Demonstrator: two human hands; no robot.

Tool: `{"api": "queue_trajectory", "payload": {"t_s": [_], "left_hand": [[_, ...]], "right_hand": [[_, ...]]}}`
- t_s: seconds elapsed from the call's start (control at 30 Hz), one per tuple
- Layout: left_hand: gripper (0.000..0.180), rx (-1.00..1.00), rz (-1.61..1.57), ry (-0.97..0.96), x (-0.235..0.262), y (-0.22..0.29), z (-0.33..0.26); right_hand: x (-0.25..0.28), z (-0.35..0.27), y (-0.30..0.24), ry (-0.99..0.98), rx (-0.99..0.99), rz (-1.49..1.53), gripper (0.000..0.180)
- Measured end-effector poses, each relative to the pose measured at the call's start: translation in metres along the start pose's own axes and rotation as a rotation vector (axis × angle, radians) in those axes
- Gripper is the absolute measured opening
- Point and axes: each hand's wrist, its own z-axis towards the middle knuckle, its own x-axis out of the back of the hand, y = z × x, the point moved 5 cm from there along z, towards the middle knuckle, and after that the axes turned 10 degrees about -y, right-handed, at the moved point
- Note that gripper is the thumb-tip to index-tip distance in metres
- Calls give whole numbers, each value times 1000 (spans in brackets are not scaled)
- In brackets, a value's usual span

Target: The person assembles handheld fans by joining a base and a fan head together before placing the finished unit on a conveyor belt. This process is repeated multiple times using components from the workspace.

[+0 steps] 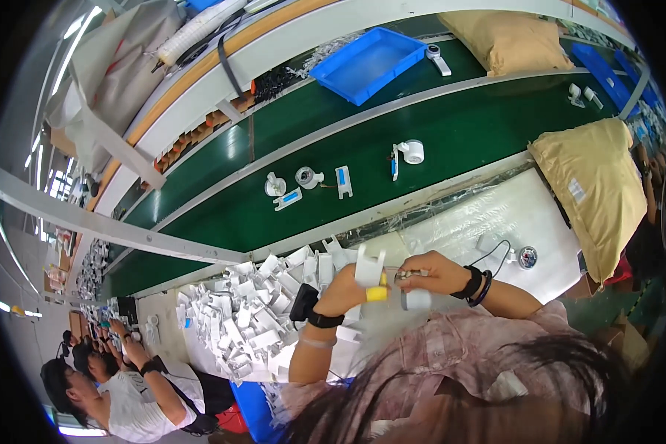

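Ahead of the hands, bare worktop leaves a way through to the ledge, which must be crossed to reach the green belt. Leftward, a heaped pile of white parts blocks the surface, and beyond it a metal bar cuts across. Rightward, a looped wire and a round part lie near the wrist; past them a bulky sack closes that side. On the belt, a wide gap runs between the hinged piece and the sack.
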Motion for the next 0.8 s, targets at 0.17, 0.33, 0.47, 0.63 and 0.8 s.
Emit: {"api": "queue_trajectory", "payload": {"t_s": [0.17,0.33,0.47,0.63,0.8], "left_hand": [[42,-293,-129,386,-19,2,18],[41,-384,293,609,-37,4,9],[31,-455,-26,668,-58,-10,4],[34,-426,-607,457,-81,-4,20],[30,-421,-702,462,-81,-11,19]], "right_hand": [[-4,-22,-12,-47,-110,-197,20],[-6,-29,-30,-138,-121,-185,17],[1,-31,-29,140,17,-595,20],[3,-37,-43,495,161,-700,20],[-5,-34,-50,514,167,-609,19]]}}
